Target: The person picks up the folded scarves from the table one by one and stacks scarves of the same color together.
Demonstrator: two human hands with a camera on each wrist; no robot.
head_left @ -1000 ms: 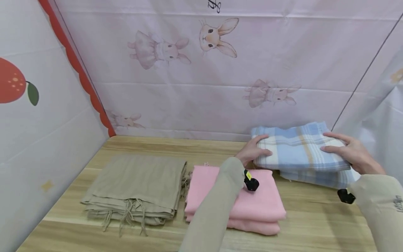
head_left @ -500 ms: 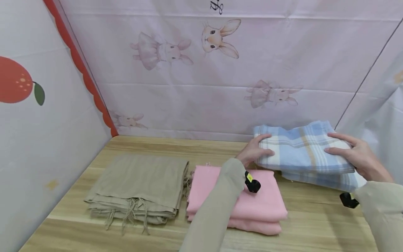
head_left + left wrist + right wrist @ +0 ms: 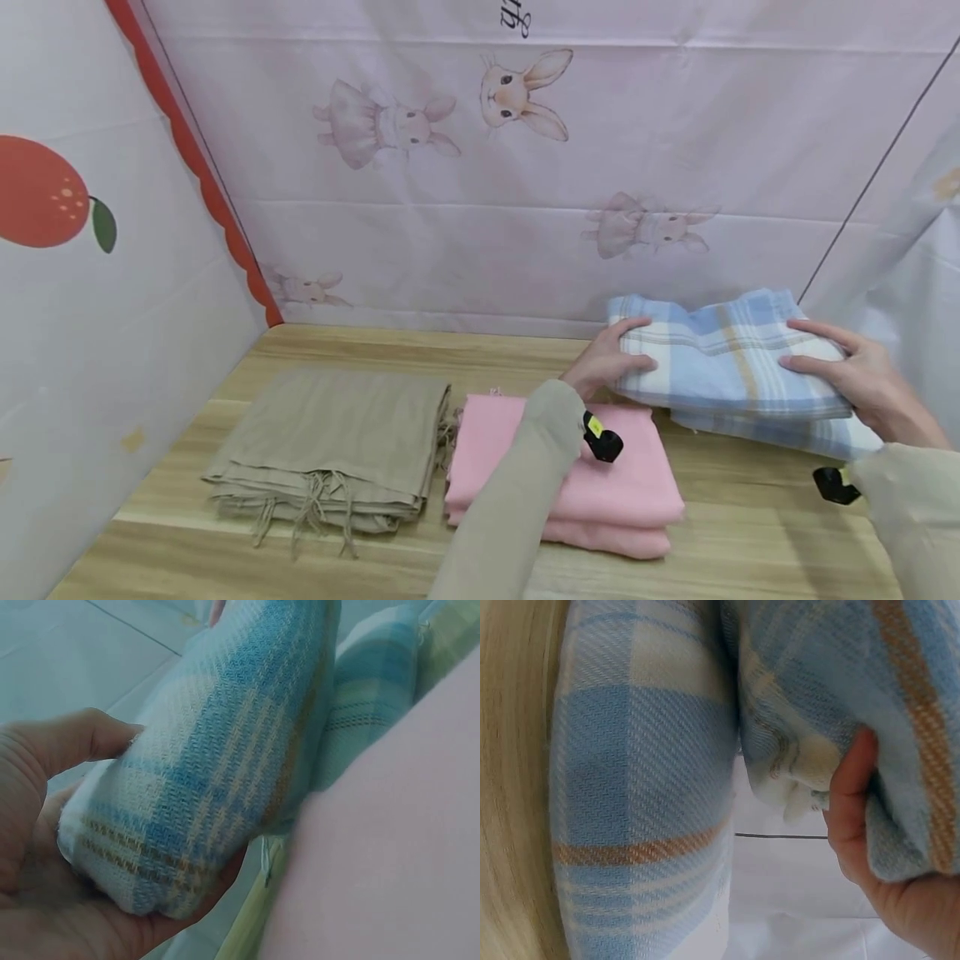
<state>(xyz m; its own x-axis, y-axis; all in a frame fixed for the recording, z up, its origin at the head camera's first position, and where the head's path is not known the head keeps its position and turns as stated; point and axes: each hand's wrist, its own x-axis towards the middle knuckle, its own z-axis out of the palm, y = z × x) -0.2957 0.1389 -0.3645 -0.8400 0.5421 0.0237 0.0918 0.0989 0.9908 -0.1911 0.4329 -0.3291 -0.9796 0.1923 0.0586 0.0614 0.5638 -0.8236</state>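
Observation:
A folded blue-and-white plaid scarf [image 3: 720, 358] is held between both hands at the back right. My left hand [image 3: 603, 362] grips its left end, thumb on the near top and fingers wrapped beneath, as the left wrist view shows. My right hand [image 3: 862, 375] pinches the opposite end with the thumb over the near edge. The top of the scarf sags slightly in the middle. Below it lies a second folded plaid scarf [image 3: 772, 435], mostly hidden in the head view. In the right wrist view this lower scarf [image 3: 630, 795] rests on the wood, with the held one beside it.
A pink folded stack [image 3: 630, 492] lies in the middle, partly under my left forearm. Left of it is a beige folded stack [image 3: 337, 425] with fringe hanging at the front. A printed rabbit backdrop [image 3: 480, 258] rises behind the wooden table [image 3: 360, 337].
The held scarf and my right hand have shifted slightly right, and the dip in its top has deepened. More of the lower scarf's right end shows. Both stacks lie where they were.

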